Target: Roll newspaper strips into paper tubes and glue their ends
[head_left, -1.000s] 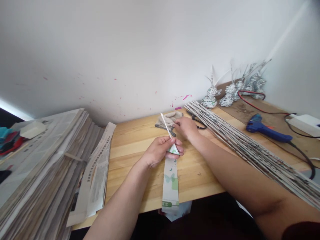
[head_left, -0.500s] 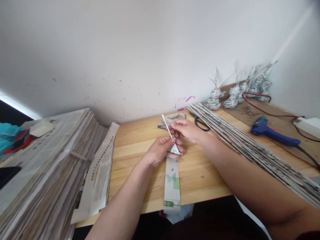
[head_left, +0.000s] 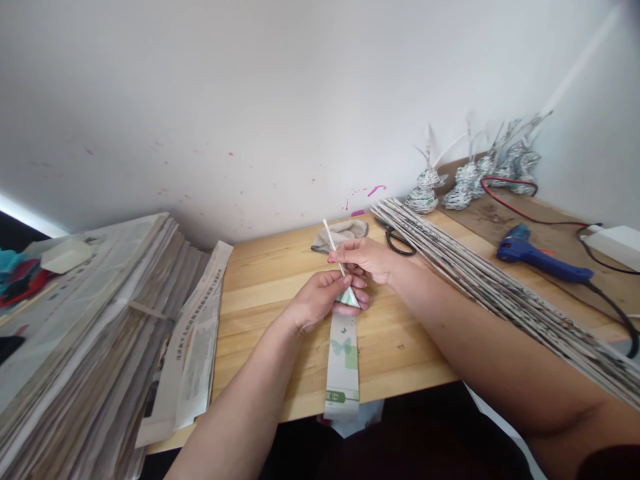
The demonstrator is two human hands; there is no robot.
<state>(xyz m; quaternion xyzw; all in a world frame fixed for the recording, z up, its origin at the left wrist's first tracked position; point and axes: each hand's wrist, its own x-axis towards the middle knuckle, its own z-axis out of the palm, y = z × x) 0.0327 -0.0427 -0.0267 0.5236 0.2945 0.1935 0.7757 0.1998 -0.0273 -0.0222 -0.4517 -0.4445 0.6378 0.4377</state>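
A strip of printed newspaper point(head_left: 342, 367) with green patches and a butterfly hangs down from my hands toward the table's front edge. Its upper end is rolled into a thin white paper tube point(head_left: 327, 233) that slants up and to the left. My left hand point(head_left: 325, 297) is closed round the lower, flaring part of the roll, thumb on top. Higher up, my right hand point(head_left: 363, 260) pinches the tube between thumb and fingers. Just behind the hands lies a crumpled grey-beige cloth point(head_left: 345, 232) on the wooden table point(head_left: 255, 287).
Tall stacks of newspaper point(head_left: 115, 333) and cut strips point(head_left: 195, 347) stand at left. To the right lie a bundle of paper tubes point(head_left: 460, 280), black-handled scissors point(head_left: 400, 243) and a blue glue gun point(head_left: 540, 257) with its cable. Woven paper figures point(head_left: 423, 191) line the wall.
My right hand has closed more tightly on the tube, its fingers now touching it. The view has shifted slightly; the strip and left hand keep nearly the same place.
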